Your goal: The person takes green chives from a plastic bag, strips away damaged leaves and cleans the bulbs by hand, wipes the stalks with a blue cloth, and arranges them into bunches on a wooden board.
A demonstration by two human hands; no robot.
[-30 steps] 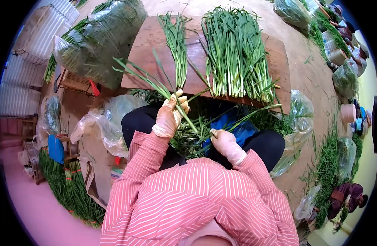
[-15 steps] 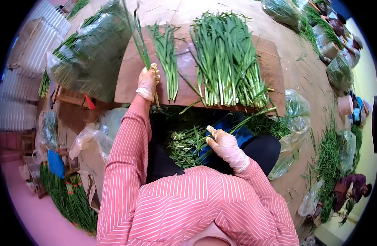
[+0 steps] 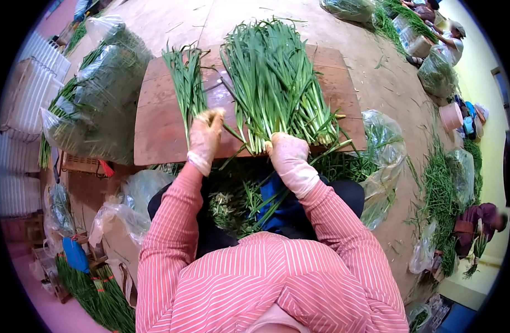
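A small bunch of garlic chives (image 3: 187, 83) lies on the left of a brown wooden board (image 3: 157, 130), with a large pile of garlic chives (image 3: 271, 77) on its right. My left hand (image 3: 206, 133), in a thin clear glove, is closed around the lower stems of the small bunch; its fingertips are slightly blurred. At the pile's near edge my right hand (image 3: 290, 155), also gloved, has its fingers closed on the pale stem ends. Its palm side is hidden from me. Cut leaf scraps (image 3: 227, 208) lie below the board between my knees.
Left of the board stands a big plastic bag (image 3: 107, 94) full of greens. A clear plastic bag (image 3: 382, 139) sits by my right knee. Loose greens (image 3: 441, 183) run along the right side, where a person (image 3: 477, 225) sits. Another person (image 3: 452, 44) works farther back.
My left hand has brought its few long stalks down onto the small bunch. My right hand has risen from the scraps below the board to the pile's stem ends. The view has shifted slightly.
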